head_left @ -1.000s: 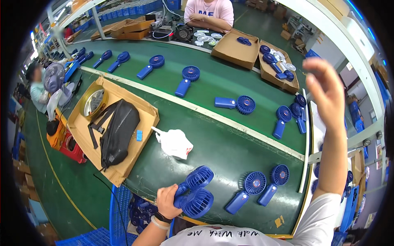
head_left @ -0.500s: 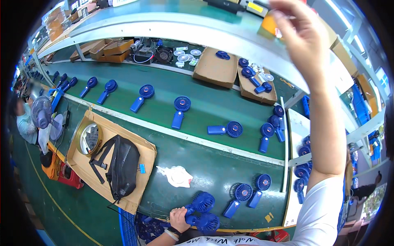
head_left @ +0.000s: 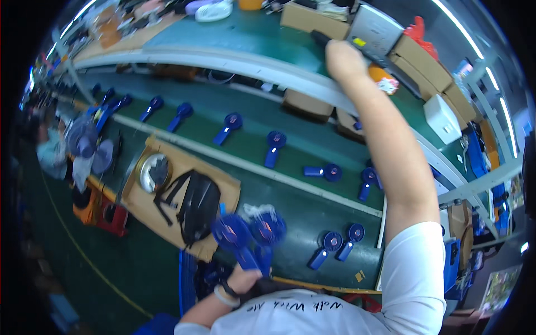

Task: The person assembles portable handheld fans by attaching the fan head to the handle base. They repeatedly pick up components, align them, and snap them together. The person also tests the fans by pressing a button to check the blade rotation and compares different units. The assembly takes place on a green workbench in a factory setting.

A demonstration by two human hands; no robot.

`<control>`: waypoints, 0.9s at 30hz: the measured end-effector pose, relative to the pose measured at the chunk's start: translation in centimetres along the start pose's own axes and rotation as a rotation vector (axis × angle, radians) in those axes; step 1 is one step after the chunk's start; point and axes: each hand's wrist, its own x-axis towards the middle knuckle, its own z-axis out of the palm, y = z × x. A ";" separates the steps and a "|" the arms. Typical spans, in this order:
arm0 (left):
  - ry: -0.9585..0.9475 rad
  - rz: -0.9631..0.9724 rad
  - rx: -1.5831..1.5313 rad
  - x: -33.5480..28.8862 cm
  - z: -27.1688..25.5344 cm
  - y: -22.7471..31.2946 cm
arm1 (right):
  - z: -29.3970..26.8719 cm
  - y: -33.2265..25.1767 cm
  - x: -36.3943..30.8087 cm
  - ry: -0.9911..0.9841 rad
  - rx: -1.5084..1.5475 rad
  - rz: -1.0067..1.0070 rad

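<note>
Two blue handheld fans [head_left: 250, 237] rise from my left hand [head_left: 244, 279], its fingers wrapped round their handles near the table's front edge. My right arm is stretched up to the upper shelf, where my right hand [head_left: 345, 60] is closed. A dark, rounded piece [head_left: 320, 38] shows at its far left side; whether I grip it is unclear. Beside that wrist is an orange item with a white figure [head_left: 384, 80]. On the table to the right of my left hand lie two more blue fans [head_left: 325, 249], [head_left: 351, 241]. White crumpled plastic [head_left: 259, 210] is partly hidden behind the held fans.
A cardboard tray [head_left: 134, 195] holds a black bag [head_left: 199, 205] and a round tin [head_left: 149, 177]. Beyond a pale rail [head_left: 223, 159], several blue fans lie in a row. The upper shelf [head_left: 251, 47] carries cartons, a silver box [head_left: 375, 29] and a white box [head_left: 443, 120].
My right hand has moved left and down in view, onto the upper shelf. My left hand has raised the two fans and turned them upright. The whole view has shifted.
</note>
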 end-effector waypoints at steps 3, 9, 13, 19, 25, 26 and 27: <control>-0.221 0.114 -0.502 0.9 2.5 5.6 | -0.9 0.9 -2.4 0.166 -0.065 -0.109; -0.469 0.347 -0.594 1.5 3.4 10.9 | -6.5 -2.3 -13.0 0.139 0.765 -0.344; -0.662 0.337 -0.638 2.3 4.9 10.4 | -10.1 -1.5 -18.5 0.062 0.903 -0.530; -0.654 0.563 -0.356 2.5 8.5 7.7 | -12.3 3.8 -21.6 0.187 1.096 -0.645; -0.697 0.665 -0.286 0.7 12.5 5.1 | -14.8 10.0 -23.8 0.343 1.319 -0.639; -0.690 0.700 -0.239 0.0 13.2 4.5 | -14.5 11.0 -24.5 0.348 1.379 -0.615; -0.680 0.734 -0.196 -0.6 13.7 3.9 | -14.1 12.6 -25.1 0.279 1.431 -0.604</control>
